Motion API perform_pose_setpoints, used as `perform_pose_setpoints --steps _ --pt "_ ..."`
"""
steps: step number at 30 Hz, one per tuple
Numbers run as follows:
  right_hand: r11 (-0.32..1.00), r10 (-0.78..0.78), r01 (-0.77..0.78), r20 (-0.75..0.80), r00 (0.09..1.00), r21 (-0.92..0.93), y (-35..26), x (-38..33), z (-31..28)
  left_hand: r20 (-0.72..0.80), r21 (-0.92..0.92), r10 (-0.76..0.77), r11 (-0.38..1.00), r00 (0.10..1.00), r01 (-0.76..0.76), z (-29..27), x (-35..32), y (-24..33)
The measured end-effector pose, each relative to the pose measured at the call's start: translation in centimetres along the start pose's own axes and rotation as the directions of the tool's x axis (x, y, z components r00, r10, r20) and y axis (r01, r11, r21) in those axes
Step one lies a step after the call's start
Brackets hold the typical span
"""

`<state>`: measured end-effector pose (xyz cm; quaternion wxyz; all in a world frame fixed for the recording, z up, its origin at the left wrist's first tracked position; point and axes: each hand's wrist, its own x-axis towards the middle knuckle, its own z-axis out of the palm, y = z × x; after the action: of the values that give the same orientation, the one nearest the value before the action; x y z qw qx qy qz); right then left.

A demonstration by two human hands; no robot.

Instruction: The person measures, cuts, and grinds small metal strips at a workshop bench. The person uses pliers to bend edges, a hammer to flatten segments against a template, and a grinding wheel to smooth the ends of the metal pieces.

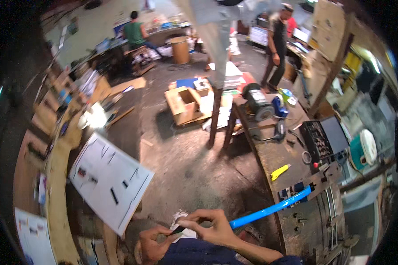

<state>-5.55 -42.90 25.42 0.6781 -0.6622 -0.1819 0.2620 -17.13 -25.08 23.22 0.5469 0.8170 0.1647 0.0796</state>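
Close to my body at the bottom of the head view, my two hands meet around a small black piece (177, 230) that I cannot name more exactly. My left hand (152, 245) pinches its left end between thumb and fingers. My right hand (212, 227) closes on its other end from the right. A white frayed cloth (180, 216) shows just behind and beneath the fingers. Beyond my right hand, a bright blue tube (272, 208) runs up to the right, reaching over the workbench (289, 240). Its near end passes behind my right hand.
A yellow utility knife (280, 172), a bench grinder (258, 104) and an open black case (316, 140) sit on the bench. A white board (106, 179) with black pieces stands left. Cardboard box (181, 106) lies ahead. Two people (135, 33) (277, 46) are farther back.
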Motion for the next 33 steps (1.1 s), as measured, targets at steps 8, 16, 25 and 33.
perform_pose_setpoints --steps 8,16,25,33 --pt "0.922 0.237 -0.017 -0.528 0.815 0.387 5.8 10.2 -11.4 0.556 -0.284 0.277 0.949 0.783 -0.134 10.0 27.2 -3.9" --pt "0.893 0.429 0.033 -0.871 0.238 0.449 7.3 7.8 -15.3 0.701 -0.453 0.397 0.890 0.593 -0.061 35.4 54.4 -3.3" --pt "0.869 0.481 -0.012 -0.852 -0.207 0.494 8.9 4.9 -16.5 0.820 -0.385 0.216 0.893 0.529 0.232 45.7 56.2 -9.6" --pt "0.915 0.389 -0.171 -0.912 0.128 0.366 6.6 10.6 -26.6 0.935 -0.114 -0.075 0.863 0.348 0.492 42.5 62.4 -0.3"
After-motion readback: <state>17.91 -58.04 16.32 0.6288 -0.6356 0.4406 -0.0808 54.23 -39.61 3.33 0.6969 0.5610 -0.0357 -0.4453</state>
